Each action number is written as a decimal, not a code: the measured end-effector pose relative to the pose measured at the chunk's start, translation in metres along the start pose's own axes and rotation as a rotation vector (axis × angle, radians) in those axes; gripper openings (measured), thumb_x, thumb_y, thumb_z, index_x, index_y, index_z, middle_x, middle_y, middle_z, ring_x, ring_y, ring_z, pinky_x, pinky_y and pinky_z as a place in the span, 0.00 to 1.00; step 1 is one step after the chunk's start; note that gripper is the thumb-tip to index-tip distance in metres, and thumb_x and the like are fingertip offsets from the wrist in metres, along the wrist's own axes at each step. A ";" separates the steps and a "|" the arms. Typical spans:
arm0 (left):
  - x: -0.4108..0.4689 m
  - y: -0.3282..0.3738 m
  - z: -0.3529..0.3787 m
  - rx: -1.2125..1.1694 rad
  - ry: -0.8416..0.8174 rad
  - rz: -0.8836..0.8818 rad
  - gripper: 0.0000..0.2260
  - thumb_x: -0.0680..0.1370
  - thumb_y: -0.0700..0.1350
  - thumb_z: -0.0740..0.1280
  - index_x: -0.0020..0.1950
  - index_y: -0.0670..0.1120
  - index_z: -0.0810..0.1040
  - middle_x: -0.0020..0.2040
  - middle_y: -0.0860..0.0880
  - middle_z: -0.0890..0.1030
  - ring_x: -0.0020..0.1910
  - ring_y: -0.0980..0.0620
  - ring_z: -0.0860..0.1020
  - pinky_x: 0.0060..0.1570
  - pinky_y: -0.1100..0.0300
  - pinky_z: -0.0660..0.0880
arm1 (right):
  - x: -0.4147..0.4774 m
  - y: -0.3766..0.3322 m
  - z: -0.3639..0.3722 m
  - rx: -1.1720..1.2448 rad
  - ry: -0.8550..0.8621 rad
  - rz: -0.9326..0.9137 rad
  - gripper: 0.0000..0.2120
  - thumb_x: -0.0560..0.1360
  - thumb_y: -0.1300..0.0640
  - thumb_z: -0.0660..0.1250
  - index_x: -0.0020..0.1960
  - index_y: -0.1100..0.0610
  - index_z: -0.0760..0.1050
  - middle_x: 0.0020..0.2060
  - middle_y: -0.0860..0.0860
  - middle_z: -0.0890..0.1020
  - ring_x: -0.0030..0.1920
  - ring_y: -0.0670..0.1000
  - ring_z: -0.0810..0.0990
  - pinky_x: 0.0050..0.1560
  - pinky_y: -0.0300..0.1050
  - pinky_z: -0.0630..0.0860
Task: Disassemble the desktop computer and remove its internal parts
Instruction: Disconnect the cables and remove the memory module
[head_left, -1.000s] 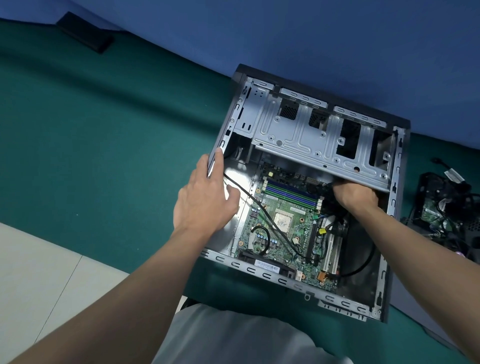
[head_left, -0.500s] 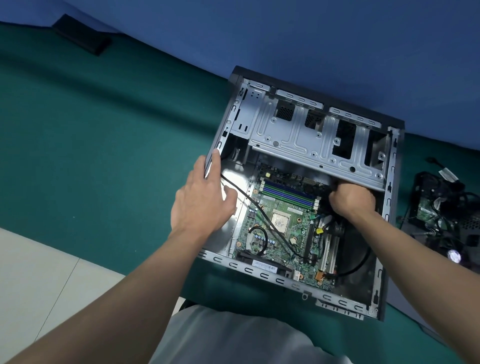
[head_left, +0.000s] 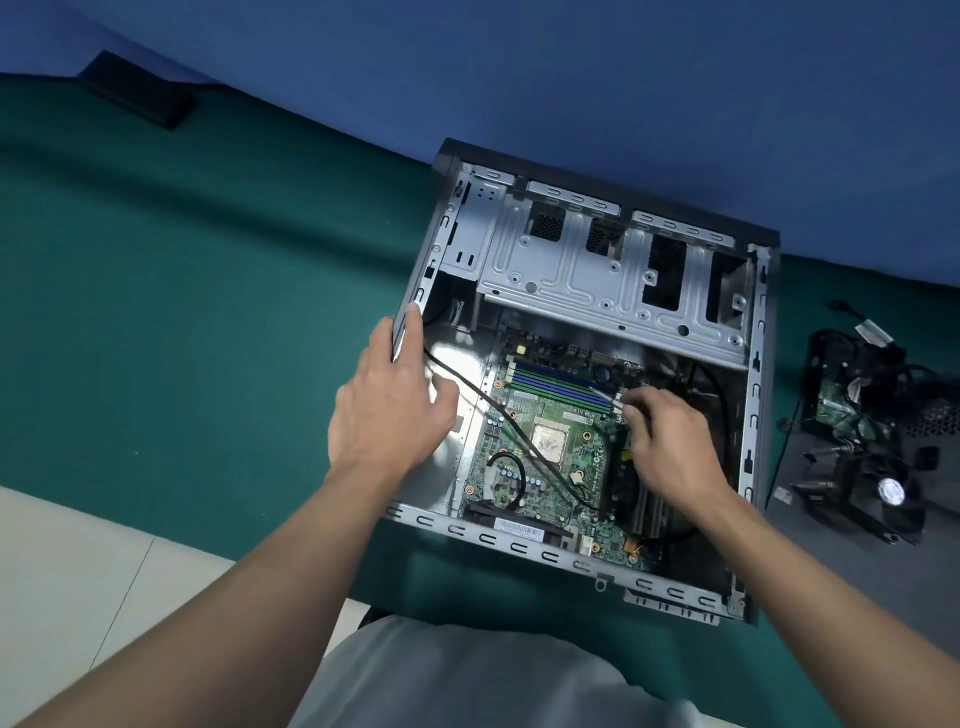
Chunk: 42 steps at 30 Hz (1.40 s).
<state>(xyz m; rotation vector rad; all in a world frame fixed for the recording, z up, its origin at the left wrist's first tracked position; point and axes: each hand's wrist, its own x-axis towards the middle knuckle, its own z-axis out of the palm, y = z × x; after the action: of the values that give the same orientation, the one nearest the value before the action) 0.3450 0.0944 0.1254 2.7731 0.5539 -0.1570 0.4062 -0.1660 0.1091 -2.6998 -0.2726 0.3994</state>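
Computer (head_left: 519, 548) open on its side, under both my hands.
My left hand (head_left: 389, 405) holds the left wall, the rim between its fingers and the thumb spread inside, just beside a black cable (head_left: 483, 395). My right hand (head_left: 665, 441) is curled over the board (head_left: 582, 452), fingertips at the right end of the memory slots (head_left: 556, 382); whether they pinch something, I cannot tell. Loose parts (head_left: 857, 441) lie well right of it.
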 end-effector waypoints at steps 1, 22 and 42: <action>0.000 0.000 0.000 -0.003 -0.001 -0.002 0.32 0.77 0.54 0.59 0.79 0.47 0.52 0.74 0.42 0.62 0.58 0.40 0.75 0.46 0.48 0.74 | -0.004 -0.002 -0.001 0.054 0.005 0.015 0.10 0.80 0.60 0.61 0.57 0.62 0.77 0.51 0.57 0.80 0.52 0.55 0.76 0.55 0.47 0.70; -0.002 0.002 -0.002 -0.005 -0.008 -0.039 0.32 0.78 0.54 0.60 0.79 0.50 0.51 0.77 0.43 0.60 0.63 0.38 0.74 0.53 0.45 0.73 | 0.025 -0.008 0.000 -0.092 -0.233 0.133 0.18 0.73 0.71 0.59 0.61 0.59 0.63 0.45 0.50 0.71 0.45 0.52 0.73 0.44 0.46 0.71; 0.000 0.001 -0.003 -0.001 -0.025 -0.011 0.32 0.76 0.55 0.56 0.78 0.48 0.54 0.74 0.44 0.63 0.56 0.43 0.76 0.44 0.50 0.75 | 0.095 0.010 0.017 -0.299 -0.253 0.560 0.16 0.79 0.52 0.58 0.33 0.55 0.69 0.30 0.51 0.72 0.35 0.53 0.72 0.38 0.43 0.66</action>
<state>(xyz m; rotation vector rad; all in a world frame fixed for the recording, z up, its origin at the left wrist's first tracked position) 0.3452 0.0947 0.1287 2.7639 0.5628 -0.1928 0.4919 -0.1457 0.0679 -2.9871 0.4030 0.9287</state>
